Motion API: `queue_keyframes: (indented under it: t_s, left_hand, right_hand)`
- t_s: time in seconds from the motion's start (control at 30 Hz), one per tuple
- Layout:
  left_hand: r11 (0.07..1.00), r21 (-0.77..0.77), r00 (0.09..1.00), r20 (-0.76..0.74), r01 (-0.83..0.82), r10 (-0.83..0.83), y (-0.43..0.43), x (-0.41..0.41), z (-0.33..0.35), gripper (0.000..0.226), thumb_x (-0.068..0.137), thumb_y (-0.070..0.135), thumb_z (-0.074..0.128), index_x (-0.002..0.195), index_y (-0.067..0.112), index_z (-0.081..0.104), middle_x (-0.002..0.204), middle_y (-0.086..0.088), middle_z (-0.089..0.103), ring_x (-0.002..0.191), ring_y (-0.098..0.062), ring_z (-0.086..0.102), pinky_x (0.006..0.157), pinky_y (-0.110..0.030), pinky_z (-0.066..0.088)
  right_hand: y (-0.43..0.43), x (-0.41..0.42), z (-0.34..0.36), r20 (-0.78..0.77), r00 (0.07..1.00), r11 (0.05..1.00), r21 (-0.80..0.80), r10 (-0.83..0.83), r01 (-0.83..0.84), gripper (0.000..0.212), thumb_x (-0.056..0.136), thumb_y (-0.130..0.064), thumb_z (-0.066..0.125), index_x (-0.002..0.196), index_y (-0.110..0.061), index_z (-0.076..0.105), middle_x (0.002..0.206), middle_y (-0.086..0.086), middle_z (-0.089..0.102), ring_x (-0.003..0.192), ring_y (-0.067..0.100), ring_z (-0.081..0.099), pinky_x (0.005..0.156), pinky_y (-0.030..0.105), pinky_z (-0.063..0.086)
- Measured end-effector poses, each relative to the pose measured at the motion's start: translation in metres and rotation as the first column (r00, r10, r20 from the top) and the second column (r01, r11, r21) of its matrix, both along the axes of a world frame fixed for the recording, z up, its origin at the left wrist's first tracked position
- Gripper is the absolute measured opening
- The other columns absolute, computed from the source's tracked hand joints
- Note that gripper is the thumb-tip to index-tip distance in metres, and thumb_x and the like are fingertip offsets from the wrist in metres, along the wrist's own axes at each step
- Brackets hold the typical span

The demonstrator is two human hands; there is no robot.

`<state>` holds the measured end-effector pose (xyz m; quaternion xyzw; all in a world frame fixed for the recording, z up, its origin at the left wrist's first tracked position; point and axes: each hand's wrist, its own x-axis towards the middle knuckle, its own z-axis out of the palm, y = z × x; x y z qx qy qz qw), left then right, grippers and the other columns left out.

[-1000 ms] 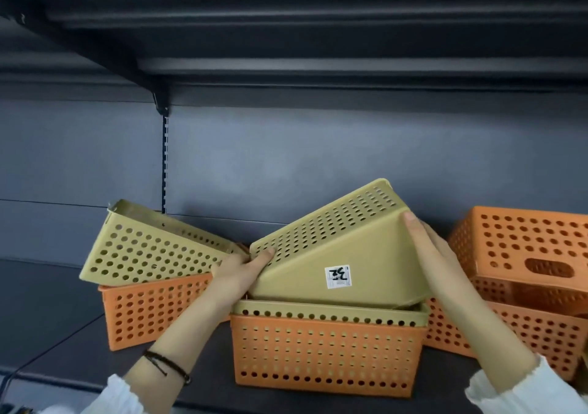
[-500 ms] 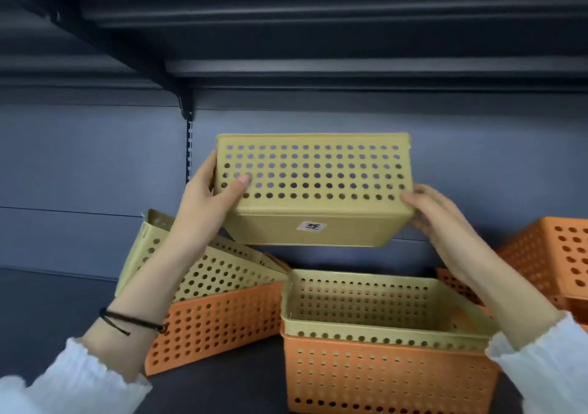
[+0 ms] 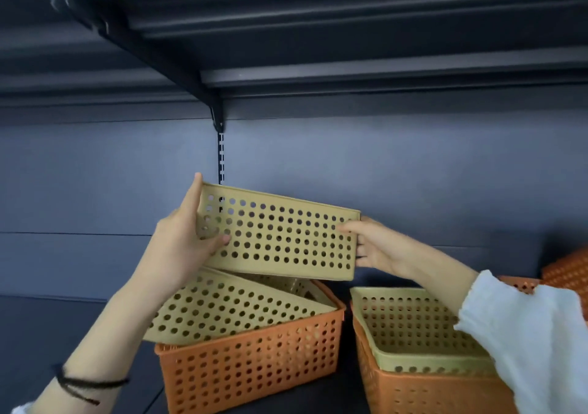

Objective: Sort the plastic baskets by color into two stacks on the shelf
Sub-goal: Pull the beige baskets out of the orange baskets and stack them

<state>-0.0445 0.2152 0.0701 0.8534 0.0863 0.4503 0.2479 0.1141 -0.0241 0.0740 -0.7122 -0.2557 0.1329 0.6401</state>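
- The held yellow basket (image 3: 280,238) is in the air in front of the shelf's back panel (image 3: 413,165), tilted with its left end higher, above the tilted yellow basket (image 3: 229,308) and clear of it.
- The left hand (image 3: 181,241) clasps the held basket's left end, thumb on the perforated front wall, fingers behind the rim; the right hand (image 3: 372,245) clasps its right end, fingertips on the front wall.
- The tilted yellow basket sits crooked in the left orange basket (image 3: 251,366), one corner jutting over the orange rim towards the shelf's front edge.
- Just right of it, a nested yellow basket (image 3: 410,327) sits squarely inside the right orange basket (image 3: 423,391); the white sleeve (image 3: 534,337) covers their right side.
- More orange baskets (image 3: 569,270) show at the shelf's far right, mostly hidden by that sleeve.
- A dark upper shelf (image 3: 318,31) hangs overhead on a black bracket (image 3: 216,114), hooked into a slotted upright (image 3: 220,159) directly behind the held basket.
- All baskets are smooth rectangular plastic, walls pierced by rows of round holes, rims flat.
- A dark hair tie (image 3: 86,383) circles the left wrist.
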Motion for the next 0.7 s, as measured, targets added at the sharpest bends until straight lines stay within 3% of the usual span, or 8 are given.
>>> queue_keyframes:
  t_s: [0.07, 0.17, 0.2, 0.3, 0.37, 0.47, 0.6, 0.7]
  left_hand:
    - [0.999, 0.039, 0.999, -0.01, -0.036, 0.037, 0.014, -0.01, -0.002, 0.1, 0.078, 0.025, 0.075, 0.151, 0.037, 0.007, 0.094, -0.002, 0.054, 0.087, -0.02, 0.05, 0.072, -0.031, 0.038]
    - [0.99, 0.097, 0.995, 0.01, -0.099, 0.099, 0.037, -0.027, -0.008, 0.093, 0.072, 0.031, 0.08, 0.145, 0.04, 0.023, 0.118, -0.006, 0.06, 0.091, -0.027, 0.059, 0.081, -0.041, 0.047]
    - [0.992, 0.09, 0.996, 0.024, -0.084, 0.083, 0.045, -0.033, -0.01, 0.086, 0.069, 0.032, 0.081, 0.138, 0.044, 0.029, 0.124, -0.001, 0.058, 0.091, -0.025, 0.059, 0.081, -0.042, 0.049]
    - [0.998, -0.018, 0.997, 0.048, 0.056, -0.055, 0.072, -0.049, -0.017, 0.063, 0.06, 0.047, 0.082, 0.106, 0.055, 0.04, 0.127, 0.01, 0.045, 0.113, -0.016, 0.048, 0.084, -0.038, 0.046]
    - [0.99, -0.067, 0.992, -0.017, 0.126, -0.128, 0.09, -0.058, -0.022, 0.064, 0.048, 0.064, 0.08, 0.098, 0.058, 0.041, 0.129, 0.007, 0.045, 0.122, -0.012, 0.042, 0.094, -0.037, 0.041]
    - [0.951, -0.201, 0.962, -0.093, 0.234, -0.257, 0.109, -0.067, -0.027, 0.078, 0.038, 0.069, 0.08, 0.103, 0.057, 0.039, 0.117, 0.011, 0.059, 0.102, -0.007, 0.06, 0.085, -0.037, 0.051]
    - [0.965, -0.162, 0.963, -0.144, 0.206, -0.23, 0.12, -0.066, -0.027, 0.077, 0.046, 0.043, 0.09, 0.1, 0.05, 0.035, 0.104, 0.008, 0.067, 0.093, -0.018, 0.065, 0.073, -0.035, 0.051]
    - [0.966, -0.165, 0.968, -0.121, 0.198, -0.219, 0.124, -0.064, -0.029, 0.076, 0.056, 0.018, 0.088, 0.103, 0.047, 0.036, 0.101, 0.012, 0.065, 0.092, -0.016, 0.064, 0.07, -0.033, 0.05]
  right_hand:
    - [0.015, -0.008, -0.008, -0.02, 1.0, 0.999, 0.047, 0.005, -0.004, 0.055, 0.089, -0.021, 0.062, 0.138, -0.019, 0.036, 0.125, 0.012, 0.063, 0.11, 0.027, 0.064, 0.097, 0.047, 0.049]
    - [0.033, -0.023, -0.014, -0.02, 0.999, 0.996, 0.083, -0.029, 0.03, 0.087, 0.09, -0.021, 0.061, 0.15, -0.037, 0.0, 0.133, 0.011, 0.057, 0.111, 0.028, 0.063, 0.098, 0.048, 0.048]
    - [0.038, -0.029, -0.014, -0.014, 1.0, 0.998, 0.067, -0.013, 0.014, 0.087, 0.09, -0.023, 0.06, 0.149, -0.041, -0.001, 0.132, 0.01, 0.057, 0.111, 0.028, 0.063, 0.099, 0.048, 0.047]
    - [0.045, -0.048, -0.02, 0.012, 0.997, 0.993, -0.091, 0.077, -0.075, 0.062, 0.091, -0.035, 0.058, 0.144, -0.032, 0.025, 0.127, 0.007, 0.06, 0.112, 0.025, 0.063, 0.102, 0.044, 0.046]
    - [0.048, -0.058, -0.027, 0.054, 0.993, 0.978, -0.185, 0.108, -0.096, 0.044, 0.092, -0.04, 0.056, 0.13, -0.021, 0.045, 0.122, 0.004, 0.065, 0.108, 0.02, 0.065, 0.1, 0.038, 0.049]
    - [0.052, -0.064, -0.037, 0.154, 0.982, 0.971, -0.226, 0.11, -0.073, 0.03, 0.094, -0.039, 0.052, 0.114, -0.017, 0.058, 0.117, 0.0, 0.069, 0.104, 0.016, 0.068, 0.097, 0.034, 0.051]
    - [0.056, -0.066, -0.037, 0.207, 0.976, 0.972, -0.232, 0.071, -0.021, 0.028, 0.096, -0.038, 0.05, 0.111, -0.017, 0.059, 0.114, 0.0, 0.07, 0.102, 0.017, 0.068, 0.095, 0.036, 0.053]
    - [0.059, -0.067, -0.039, 0.198, 0.979, 0.983, -0.186, 0.046, -0.009, 0.027, 0.096, -0.036, 0.051, 0.114, -0.019, 0.06, 0.113, 0.0, 0.07, 0.101, 0.018, 0.068, 0.093, 0.037, 0.053]
